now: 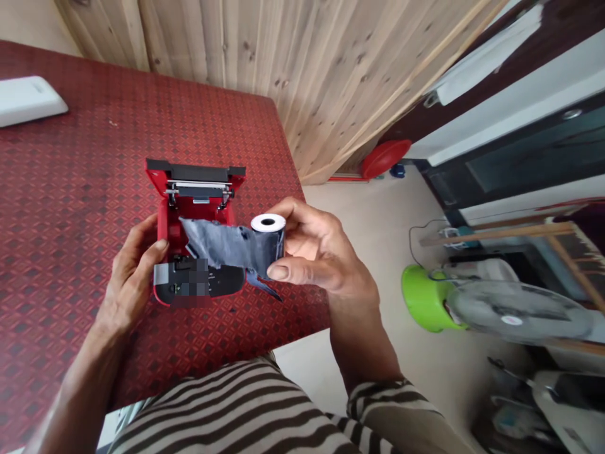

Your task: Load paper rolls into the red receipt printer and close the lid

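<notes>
A small red and black receipt printer [222,280] sits on the patterned red tabletop with its lid raised at the back. Its left side is gripped by my left hand [135,265], thumb on the near rim and fingers around the outer wall. Between the thumb and fingers of my right hand [321,249] is a paper roll [268,236], held upright just right of the printer's open bay. The roll is white on its top end and dark on its outside. A loose, torn dark strip stretches from it leftward over the bay and hides part of the inside.
The red-covered table [94,170] ends at the right beside the pale floor [350,214]. A white object [31,101] lies at the table's far left. Wooden panelling [212,50] stands behind. A green bucket [423,299] and a fan [515,309] are at the right.
</notes>
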Demonstrator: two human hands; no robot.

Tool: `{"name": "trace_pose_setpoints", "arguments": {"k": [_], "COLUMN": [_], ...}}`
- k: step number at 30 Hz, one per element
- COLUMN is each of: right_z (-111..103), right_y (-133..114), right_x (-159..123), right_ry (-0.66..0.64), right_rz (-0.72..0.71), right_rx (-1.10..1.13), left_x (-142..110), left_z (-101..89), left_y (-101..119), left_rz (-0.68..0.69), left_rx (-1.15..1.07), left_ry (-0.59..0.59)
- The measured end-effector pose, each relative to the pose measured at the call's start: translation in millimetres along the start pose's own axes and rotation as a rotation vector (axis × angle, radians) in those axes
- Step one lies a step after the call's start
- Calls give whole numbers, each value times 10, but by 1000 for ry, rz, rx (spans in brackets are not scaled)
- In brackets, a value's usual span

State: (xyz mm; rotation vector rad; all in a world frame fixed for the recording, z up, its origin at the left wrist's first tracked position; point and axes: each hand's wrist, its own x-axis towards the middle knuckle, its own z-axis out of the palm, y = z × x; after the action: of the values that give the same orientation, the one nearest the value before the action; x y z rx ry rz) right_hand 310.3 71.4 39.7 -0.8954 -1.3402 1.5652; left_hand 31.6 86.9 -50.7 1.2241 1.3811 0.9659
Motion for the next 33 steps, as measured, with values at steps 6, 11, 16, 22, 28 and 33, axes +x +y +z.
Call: {"name": "trace_pose_setpoints", "arguments": {"k": [6, 11, 16, 22, 28, 33], "right_z": [186, 449, 696, 857, 881, 820], "right_y": [-113, -31, 207, 252, 293, 331], "right_x": [142, 314, 496, 604, 691, 863], "right_ry": [-150, -161, -151, -109, -103, -209], "right_rz": [-105, -179, -102, -45, 63, 175], "right_rx": [-471, -1067, -1597, -1687, -1695, -1655], "left_x": [-27, -24, -21, -24, -27, -23], "left_z": [2, -6, -13, -14, -13, -11], "left_y": [52, -4, -73, -26, -30, -77], "left_rz": [-9, -4, 9, 3, 7, 11], "left_rx": [-69, -107, -120, -115, -120, -108], "left_ry": [-27, -38, -47, -53, -61, -59]}}
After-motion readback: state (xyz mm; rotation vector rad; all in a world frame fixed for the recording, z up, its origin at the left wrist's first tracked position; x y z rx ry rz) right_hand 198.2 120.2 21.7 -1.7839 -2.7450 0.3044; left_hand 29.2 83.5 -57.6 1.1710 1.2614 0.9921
